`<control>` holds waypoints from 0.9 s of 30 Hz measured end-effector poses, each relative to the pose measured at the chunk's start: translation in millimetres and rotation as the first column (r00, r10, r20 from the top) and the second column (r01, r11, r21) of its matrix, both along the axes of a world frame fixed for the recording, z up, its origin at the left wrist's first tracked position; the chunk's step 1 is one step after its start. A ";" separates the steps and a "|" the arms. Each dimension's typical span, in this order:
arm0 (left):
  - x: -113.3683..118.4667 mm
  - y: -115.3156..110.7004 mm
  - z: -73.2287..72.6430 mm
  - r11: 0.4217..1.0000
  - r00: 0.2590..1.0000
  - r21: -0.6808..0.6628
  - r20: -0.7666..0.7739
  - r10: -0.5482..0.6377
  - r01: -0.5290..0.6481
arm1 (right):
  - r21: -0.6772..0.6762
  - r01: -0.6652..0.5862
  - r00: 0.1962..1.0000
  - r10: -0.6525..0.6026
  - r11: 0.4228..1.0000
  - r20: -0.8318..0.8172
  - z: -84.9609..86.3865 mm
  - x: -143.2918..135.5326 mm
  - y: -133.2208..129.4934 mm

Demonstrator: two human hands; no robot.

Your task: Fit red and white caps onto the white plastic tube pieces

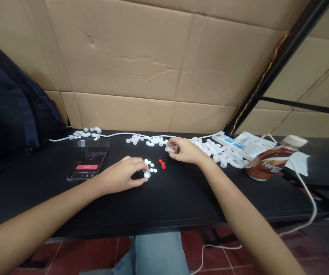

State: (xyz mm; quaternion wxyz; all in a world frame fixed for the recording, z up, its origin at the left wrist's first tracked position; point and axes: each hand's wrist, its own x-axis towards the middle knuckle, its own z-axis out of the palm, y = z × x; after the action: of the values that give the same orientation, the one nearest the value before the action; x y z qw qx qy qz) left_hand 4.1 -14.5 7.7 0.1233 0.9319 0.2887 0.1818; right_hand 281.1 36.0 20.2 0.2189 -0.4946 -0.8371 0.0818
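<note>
My left hand (130, 172) pinches a small round white plastic piece (147, 175) between thumb and fingers, just above the black table. Beside it lie several small white discs (152, 165), and right of these a few small red discs (162, 164). My right hand (181, 149) is closed on a translucent whitish plastic piece (169, 149); the fingers partly cover it. Behind and right of that hand is a large heap of similar translucent white pieces (220, 151). A smaller row of them (149, 140) lies near the back of the table.
A phone (85, 166) lies at left, near a dark backpack (15, 91). Another cluster of white pieces (88, 132) sits at the back left. At right stand a brown bottle (273, 160) and a white-blue box (235, 144). A white cable (310, 198) hangs over the front edge.
</note>
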 end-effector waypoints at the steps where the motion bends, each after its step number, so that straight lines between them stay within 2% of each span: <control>1: 0.2 0.9 -1.1 1.000 1.000 -0.012 0.026 0.018 -0.017 | -0.018 -0.078 0.994 0.076 0.997 -0.082 -0.5 -6.6 -3.1; 5: 1.2 5.8 -5.2 0.992 0.981 -0.088 0.159 0.106 -0.093 | -0.127 -0.362 0.888 0.300 0.923 -0.349 -3.5 -35.2 -17.3; 8: 1.7 8.9 -6.5 0.983 0.964 -0.142 0.220 0.146 -0.117 | -0.154 -0.472 0.819 0.367 0.868 -0.440 -5.6 -50.1 -25.2; 14: 1.3 10.2 -6.8 0.970 0.951 -0.196 0.245 0.189 -0.142 | -0.066 -0.467 0.825 0.408 0.882 -0.391 -5.5 -54.3 -29.1; 23: 3.2 7.7 -2.1 0.940 0.931 -0.296 0.264 0.251 -0.170 | -0.086 -0.498 0.784 0.406 0.863 -0.470 -5.8 -55.2 -31.4; 27: 1.9 9.9 -2.9 0.952 0.928 -0.250 0.279 0.247 -0.178 | -0.093 -0.488 0.786 0.390 0.868 -0.479 -5.6 -55.8 -31.0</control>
State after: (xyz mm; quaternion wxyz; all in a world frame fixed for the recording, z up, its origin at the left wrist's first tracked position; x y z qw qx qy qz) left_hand 6.0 -4.7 4.8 0.2486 0.8356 0.3843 0.3038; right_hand 225.3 5.0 14.6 0.3250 -0.2733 -0.8430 0.3303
